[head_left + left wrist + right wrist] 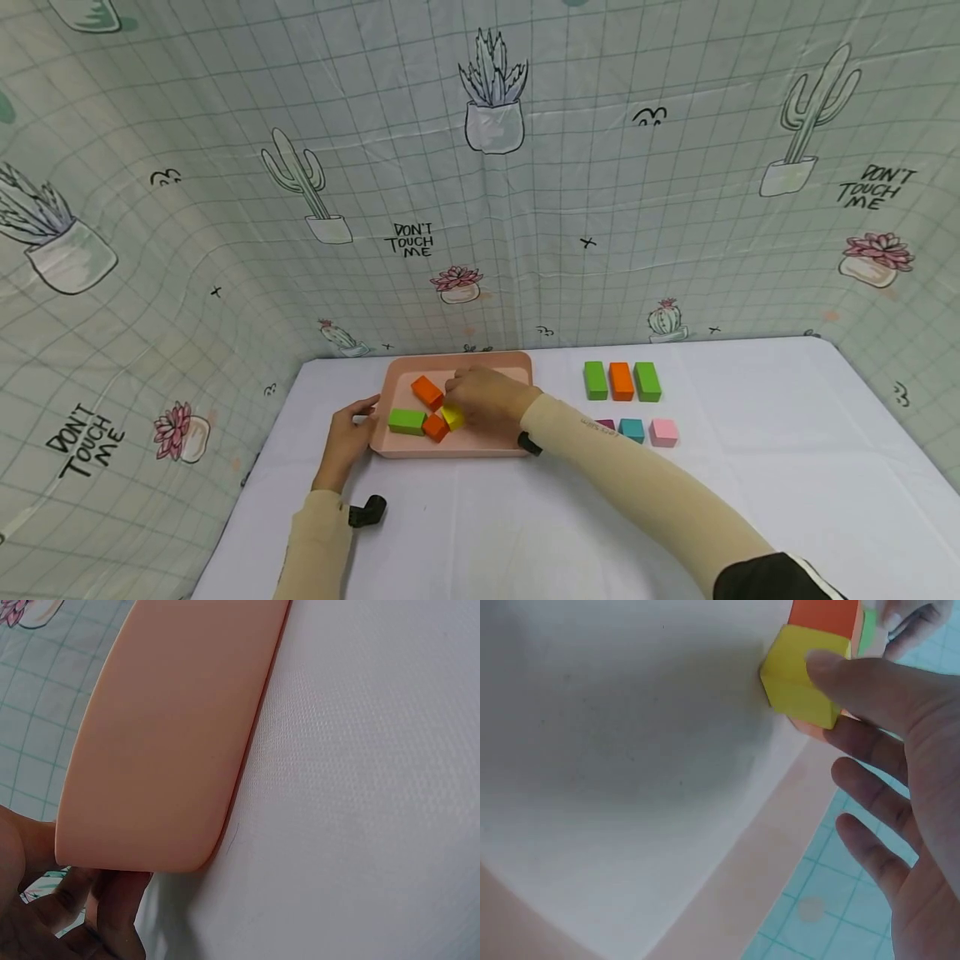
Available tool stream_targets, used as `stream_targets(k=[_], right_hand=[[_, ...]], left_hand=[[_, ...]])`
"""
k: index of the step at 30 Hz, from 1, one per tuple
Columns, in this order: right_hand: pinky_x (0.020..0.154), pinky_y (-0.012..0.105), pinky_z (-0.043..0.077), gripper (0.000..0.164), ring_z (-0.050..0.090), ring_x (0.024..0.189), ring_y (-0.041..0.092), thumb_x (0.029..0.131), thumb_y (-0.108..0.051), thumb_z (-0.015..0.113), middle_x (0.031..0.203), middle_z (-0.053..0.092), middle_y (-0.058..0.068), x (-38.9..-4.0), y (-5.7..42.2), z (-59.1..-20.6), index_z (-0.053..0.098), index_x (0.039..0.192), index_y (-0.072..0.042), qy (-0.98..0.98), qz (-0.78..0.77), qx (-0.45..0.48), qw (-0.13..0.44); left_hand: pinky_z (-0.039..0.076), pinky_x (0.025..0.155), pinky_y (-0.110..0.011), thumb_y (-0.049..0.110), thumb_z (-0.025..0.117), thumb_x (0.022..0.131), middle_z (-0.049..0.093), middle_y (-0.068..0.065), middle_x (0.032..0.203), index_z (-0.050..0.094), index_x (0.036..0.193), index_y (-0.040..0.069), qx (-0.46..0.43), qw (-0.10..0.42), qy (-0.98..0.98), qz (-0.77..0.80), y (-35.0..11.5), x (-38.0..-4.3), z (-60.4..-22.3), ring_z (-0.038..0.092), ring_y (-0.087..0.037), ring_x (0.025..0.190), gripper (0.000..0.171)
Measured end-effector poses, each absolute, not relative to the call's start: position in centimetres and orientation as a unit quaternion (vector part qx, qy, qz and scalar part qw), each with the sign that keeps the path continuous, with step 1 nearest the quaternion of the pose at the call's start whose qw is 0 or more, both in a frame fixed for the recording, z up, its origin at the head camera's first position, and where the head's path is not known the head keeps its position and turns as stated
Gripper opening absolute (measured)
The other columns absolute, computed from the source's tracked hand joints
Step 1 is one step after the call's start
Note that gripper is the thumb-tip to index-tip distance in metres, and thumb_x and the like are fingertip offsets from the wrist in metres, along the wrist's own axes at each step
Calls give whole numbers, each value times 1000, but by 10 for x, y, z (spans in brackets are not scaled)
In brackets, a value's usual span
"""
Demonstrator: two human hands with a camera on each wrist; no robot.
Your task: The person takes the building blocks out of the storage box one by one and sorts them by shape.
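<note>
In the head view, a shallow peach-pink tray (465,452) lies on the white-covered table. My left hand (347,437) grips its left side, thumb at the rim and fingers bent against the outer wall (165,750) in the left wrist view. Over the tray, my right hand (491,396) pinches a yellow block (802,675) between thumb and index finger, the other fingers spread apart. Beside the yellow block are a small orange block (436,428), a longer orange block (427,392) and a green block (407,422). The hand hides part of the tray floor.
Right of the tray stand a green block (596,381), an orange block (621,381) and another green block (647,382) in a row. Nearer are a teal cube (632,430), a pink cube (663,432) and a magenta one partly behind the right sleeve (637,475). Patterned cloth hangs behind.
</note>
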State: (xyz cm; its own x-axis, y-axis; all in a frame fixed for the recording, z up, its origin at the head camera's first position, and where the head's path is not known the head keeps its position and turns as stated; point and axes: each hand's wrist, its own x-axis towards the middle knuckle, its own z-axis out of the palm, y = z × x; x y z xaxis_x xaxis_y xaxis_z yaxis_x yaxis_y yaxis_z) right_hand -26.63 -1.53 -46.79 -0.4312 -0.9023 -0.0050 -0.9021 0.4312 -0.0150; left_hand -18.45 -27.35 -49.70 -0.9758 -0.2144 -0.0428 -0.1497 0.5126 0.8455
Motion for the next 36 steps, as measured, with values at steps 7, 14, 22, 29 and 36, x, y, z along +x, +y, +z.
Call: stream_targets(k=[7,14,22,29,36], right_hand=[[96,29,50,19,61,101,15,97,-13,78,108,75,-5,-261,-14,-468,81,114,-19,849,-12,-527,24],[97,27,49,19,62,106,16,99,-9,74,110,73,-4,-259,-1,-467,79,115,-19,839,21,-543,-10],[105,28,47,21,60,108,16,100,-11,73,114,72,-5,-249,29,-453,78,118,-19,827,37,-554,-89],[104,36,46,23,62,108,17,91,-16,84,111,73,-6,-246,62,-457,80,113,-19,823,-34,-548,-145],[100,41,52,33,63,108,22,82,-15,91,111,72,1,-240,100,-458,77,112,-14,833,-97,-520,-161]], left_hand=[[45,66,-25,1,54,104,60,-32,126,62,141,-9,111,31,-870,-479,-273,-184,-496,51,-15,78,39],[46,68,-26,1,55,104,62,-32,125,63,140,-8,108,35,-873,-475,-273,-184,-499,54,-18,83,38],[45,66,-24,-1,55,103,63,-32,124,64,140,-8,104,40,-875,-472,-274,-184,-496,52,-16,79,38],[45,65,-24,1,55,104,62,-31,126,63,142,-6,110,33,-873,-473,-274,-187,-498,52,-16,78,39],[46,66,-25,1,54,102,61,-32,126,62,142,-7,113,30,-879,-463,-274,-186,-499,53,-19,83,41]])
